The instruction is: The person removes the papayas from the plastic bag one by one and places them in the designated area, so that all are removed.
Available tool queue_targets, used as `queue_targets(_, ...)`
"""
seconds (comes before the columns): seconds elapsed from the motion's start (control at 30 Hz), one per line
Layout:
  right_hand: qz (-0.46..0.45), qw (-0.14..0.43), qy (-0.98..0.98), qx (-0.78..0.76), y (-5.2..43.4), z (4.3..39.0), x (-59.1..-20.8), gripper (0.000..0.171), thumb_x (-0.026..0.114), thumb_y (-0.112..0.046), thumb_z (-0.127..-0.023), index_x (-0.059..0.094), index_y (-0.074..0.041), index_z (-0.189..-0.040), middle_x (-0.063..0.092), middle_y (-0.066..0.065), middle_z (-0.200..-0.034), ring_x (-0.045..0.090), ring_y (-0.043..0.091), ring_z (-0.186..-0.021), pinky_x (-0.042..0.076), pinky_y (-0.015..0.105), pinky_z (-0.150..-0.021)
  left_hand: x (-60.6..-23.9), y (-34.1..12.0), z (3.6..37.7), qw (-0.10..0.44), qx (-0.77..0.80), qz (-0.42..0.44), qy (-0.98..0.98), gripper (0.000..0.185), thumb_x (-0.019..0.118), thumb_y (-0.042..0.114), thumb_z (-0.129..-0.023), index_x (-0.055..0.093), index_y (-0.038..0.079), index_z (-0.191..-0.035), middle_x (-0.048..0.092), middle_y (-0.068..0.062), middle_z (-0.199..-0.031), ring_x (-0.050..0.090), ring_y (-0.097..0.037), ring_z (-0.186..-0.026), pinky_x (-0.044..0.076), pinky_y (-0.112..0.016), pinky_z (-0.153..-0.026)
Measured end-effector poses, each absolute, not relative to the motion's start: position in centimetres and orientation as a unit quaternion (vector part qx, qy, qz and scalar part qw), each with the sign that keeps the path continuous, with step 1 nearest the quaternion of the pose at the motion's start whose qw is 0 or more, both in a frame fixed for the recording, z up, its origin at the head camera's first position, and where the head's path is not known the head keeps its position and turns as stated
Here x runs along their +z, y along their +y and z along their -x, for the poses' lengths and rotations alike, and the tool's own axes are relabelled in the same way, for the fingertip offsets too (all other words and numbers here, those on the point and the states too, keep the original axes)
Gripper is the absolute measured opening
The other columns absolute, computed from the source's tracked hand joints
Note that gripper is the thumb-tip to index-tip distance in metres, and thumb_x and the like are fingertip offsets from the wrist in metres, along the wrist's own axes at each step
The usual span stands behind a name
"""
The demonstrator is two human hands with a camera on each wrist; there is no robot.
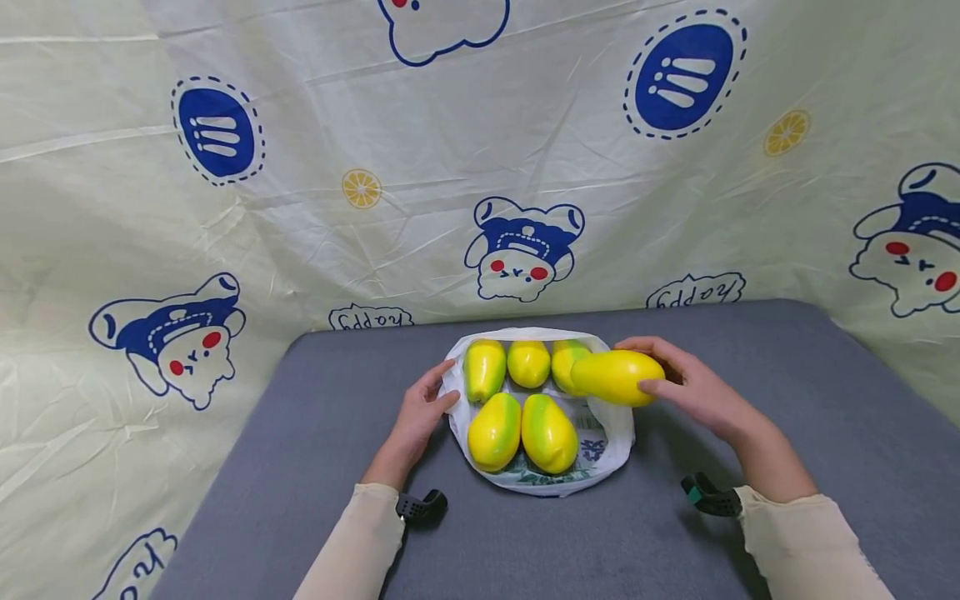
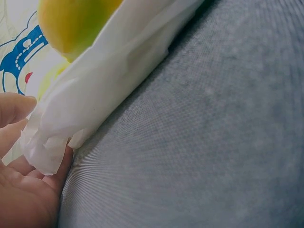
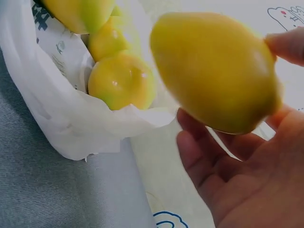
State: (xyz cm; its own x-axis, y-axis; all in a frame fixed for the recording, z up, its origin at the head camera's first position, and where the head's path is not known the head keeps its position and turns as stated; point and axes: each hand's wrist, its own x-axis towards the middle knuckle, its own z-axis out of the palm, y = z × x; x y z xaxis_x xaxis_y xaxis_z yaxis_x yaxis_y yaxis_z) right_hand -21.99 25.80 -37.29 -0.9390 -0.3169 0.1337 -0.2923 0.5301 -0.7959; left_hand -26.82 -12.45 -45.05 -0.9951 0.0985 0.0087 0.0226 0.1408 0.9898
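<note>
1. The right hand [image 1: 693, 387] grips a yellow mango [image 1: 617, 377] lengthwise, its fingers [image 1: 651, 344] curled over the far side and the thumb pressed against the near end.
2. The held mango hangs in the air at the right rim of a white plastic bag [image 1: 611, 433], partly in front of one fruit that lies inside.
3. In the right wrist view the same mango [image 3: 216, 71] fills the upper middle, cradled between the thumb tip at the top right and the fingers [image 3: 199, 156] below it, with the bag [image 3: 57, 118] and its fruit to the left.
4. The bag lies open on the grey worktop [image 1: 750, 350], and five yellow-green mangoes rest in it: three in the far row, two in the near row.
5. The far-left mango [image 1: 484, 369] is just beside the left hand; the two near mangoes [image 1: 495, 432] touch each other side by side.
6. The left hand [image 1: 422, 410] rests on the worktop at the bag's left rim, its fingers [image 1: 438, 385] pinching the plastic edge.
7. The left wrist view confirms this: the thumb and a finger [image 2: 14, 107] close on a folded white flap of the bag [image 2: 95, 90], with a mango [image 2: 71, 23] showing above the flap.
8. A pale cartoon-print cloth [image 1: 300, 208] hangs behind the worktop and drapes down both sides.
9. Both forearms wear cream sleeves [image 1: 360, 542], each with a black camera mount [image 1: 420, 505] at the wrist.
</note>
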Motion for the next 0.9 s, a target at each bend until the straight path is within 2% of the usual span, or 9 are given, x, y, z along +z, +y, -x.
queue_targets(0.2,0.149,-0.030,0.854,-0.498,26.4,22.0,-37.5,0.048,0.052,-0.021,-0.102,0.040,-0.015,-0.148,0.045,0.000,-0.139,0.049,0.011,-0.110,0.043,0.015,-0.087,-44.9,-12.4,26.6,0.027,0.654,-0.040,0.755,0.052,0.060,0.010,-0.097,0.050,0.019,-0.147,0.041,-0.010,-0.158,0.041,-0.031,-0.144,0.035,-0.050,-0.119)
queue_targets(0.5,0.103,-0.089,0.838,-0.529,27.3,22.5,-38.3,0.048,0.047,-0.022,-0.105,0.036,-0.014,-0.151,0.043,-0.003,-0.137,0.047,0.007,-0.108,0.041,0.008,-0.085,-44.9,-12.4,26.5,0.025,0.654,-0.039,0.755,0.052,0.057,0.006,-0.098,0.050,0.019,-0.148,0.040,-0.010,-0.159,0.037,-0.032,-0.147,0.031,-0.052,-0.120)
queue_targets(0.63,0.073,-0.100,0.833,-0.539,27.8,22.9,-38.9,0.050,0.047,-0.026,-0.105,0.034,-0.014,-0.152,0.041,0.001,-0.138,0.046,0.010,-0.107,0.042,0.007,-0.083,-45.0,-12.4,26.6,0.027,0.656,-0.039,0.753,0.052,0.058,0.006,-0.098,0.051,0.020,-0.147,0.040,-0.009,-0.159,0.037,-0.030,-0.146,0.031,-0.051,-0.121)
queue_targets(0.9,-0.001,-0.088,0.827,-0.556,28.5,23.6,-39.9,0.059,0.049,-0.037,-0.104,0.028,-0.016,-0.156,0.034,0.016,-0.147,0.043,0.015,-0.109,0.042,0.006,-0.081,-45.0,-12.4,26.8,0.025,0.652,-0.038,0.756,0.052,0.058,0.007,-0.097,0.051,0.020,-0.147,0.041,-0.009,-0.158,0.038,-0.030,-0.146,0.030,-0.051,-0.121)
